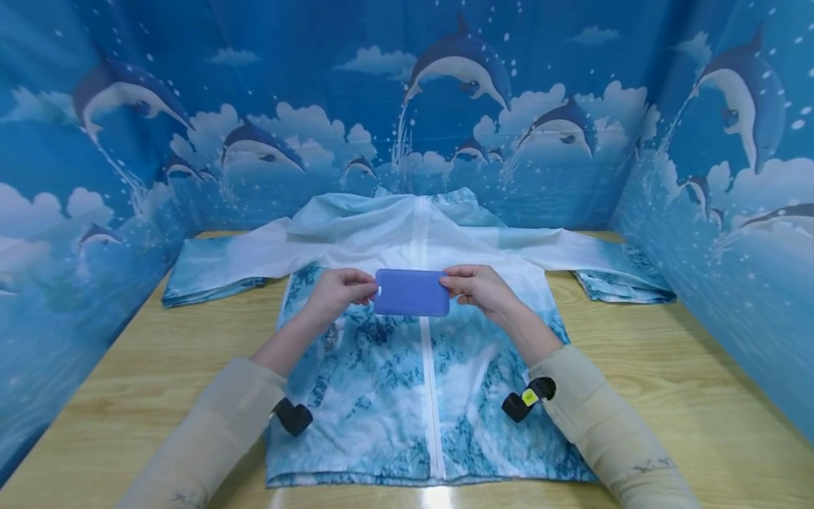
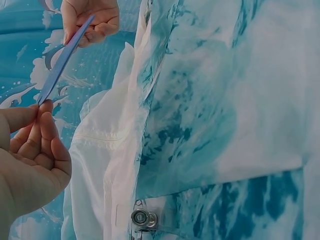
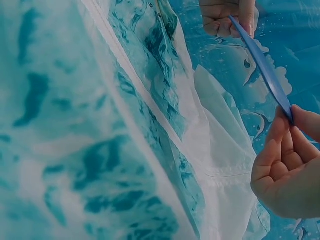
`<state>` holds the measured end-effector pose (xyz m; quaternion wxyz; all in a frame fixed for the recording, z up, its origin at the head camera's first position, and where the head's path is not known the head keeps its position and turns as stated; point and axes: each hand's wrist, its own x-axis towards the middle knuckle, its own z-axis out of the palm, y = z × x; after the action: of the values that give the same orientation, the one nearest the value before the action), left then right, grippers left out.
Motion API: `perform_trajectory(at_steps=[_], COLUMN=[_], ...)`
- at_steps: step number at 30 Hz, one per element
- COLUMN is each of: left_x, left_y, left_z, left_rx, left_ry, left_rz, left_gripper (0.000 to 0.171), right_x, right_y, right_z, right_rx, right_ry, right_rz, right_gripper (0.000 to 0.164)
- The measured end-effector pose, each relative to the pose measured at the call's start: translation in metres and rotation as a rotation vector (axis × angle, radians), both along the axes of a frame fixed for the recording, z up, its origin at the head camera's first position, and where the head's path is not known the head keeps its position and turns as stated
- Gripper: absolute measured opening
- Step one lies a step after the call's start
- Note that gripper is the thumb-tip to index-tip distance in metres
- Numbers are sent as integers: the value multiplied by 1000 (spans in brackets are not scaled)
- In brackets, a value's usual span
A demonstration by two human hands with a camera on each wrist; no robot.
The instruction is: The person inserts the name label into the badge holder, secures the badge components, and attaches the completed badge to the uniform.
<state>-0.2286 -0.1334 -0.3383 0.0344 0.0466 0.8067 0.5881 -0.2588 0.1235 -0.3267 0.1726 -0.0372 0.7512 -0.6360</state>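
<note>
A flat blue card holder [image 1: 412, 293] with a small slot at its left end is held level above the jacket. My left hand [image 1: 343, 288] pinches its left end between thumb and fingers. At the other end my right hand [image 1: 480, 288] pinches the right edge the same way. Both wrist views show the card holder [image 2: 65, 62] nearly edge-on, slim and slightly bowed. Below lies a white and teal zip jacket [image 1: 375, 396], spread front up with its sleeves out to the sides. A small metal clip [image 2: 143, 218] is on the jacket's left side as I see it.
The jacket covers the middle of a wooden table [image 1: 152, 360]. Blue dolphin-print curtains [image 1: 356, 78] enclose the table at the back and both sides. Dark wrist cameras [image 1: 294, 417] sit on both of my sleeves, low over the jacket.
</note>
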Motion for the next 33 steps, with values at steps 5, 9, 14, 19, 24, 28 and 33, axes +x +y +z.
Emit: perform_trajectory(at_steps=[5, 9, 14, 19, 24, 28, 33], left_x=[0, 2, 5, 6, 8, 10, 11], left_y=[0, -1, -5, -12, -22, -30, -40], left_z=[-2, -1, 1, 1, 0, 0, -1], left_rx=[-4, 2, 5, 1, -31, -68, -124], left_ry=[9, 16, 20, 17, 29, 36, 57], left_rz=[-11, -19, -33, -48, -45, -49, -58], left_gripper=[19, 20, 21, 24, 24, 23, 26], right_x=[0, 0, 0, -1, -1, -2, -2], right_y=[0, 0, 3, 6, 9, 11, 15], right_z=[-1, -1, -2, -3, -2, -2, -4], right_rx=[8, 12, 9, 8, 9, 9, 13], right_ry=[1, 5, 7, 4, -2, -5, 3], right_rz=[10, 18, 25, 30, 24, 25, 32], right_gripper=[37, 37, 37, 37, 38, 39, 41])
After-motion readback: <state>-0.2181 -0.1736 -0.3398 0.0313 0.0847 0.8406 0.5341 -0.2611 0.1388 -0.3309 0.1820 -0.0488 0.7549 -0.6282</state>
